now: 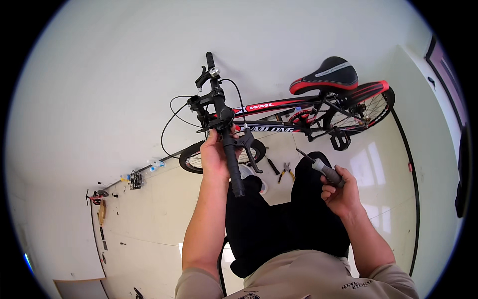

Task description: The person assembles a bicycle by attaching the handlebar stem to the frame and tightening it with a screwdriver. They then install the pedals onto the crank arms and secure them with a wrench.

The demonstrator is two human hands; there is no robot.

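A black and red bicycle [271,105] stands in front of me against a pale wall. My left hand [215,155] is closed around its black handlebar [219,102], just inboard of the near grip [233,167]; the handlebar hides part of the fingers. Beside that hand are a black brake lever [252,149] and a round black fitting on the bar. In my right hand [343,193] is a screwdriver [326,172] with a grey and brown handle. Its dark shaft points up and left, over my right knee, apart from the bicycle.
Yellow-handled pliers [286,172] and a black-handled tool [273,166] lie on the floor past my knees. The saddle [326,77] and a pedal [340,140] stick out at the right. A wire basket [135,180] and a small red bike [96,198] are at the left wall.
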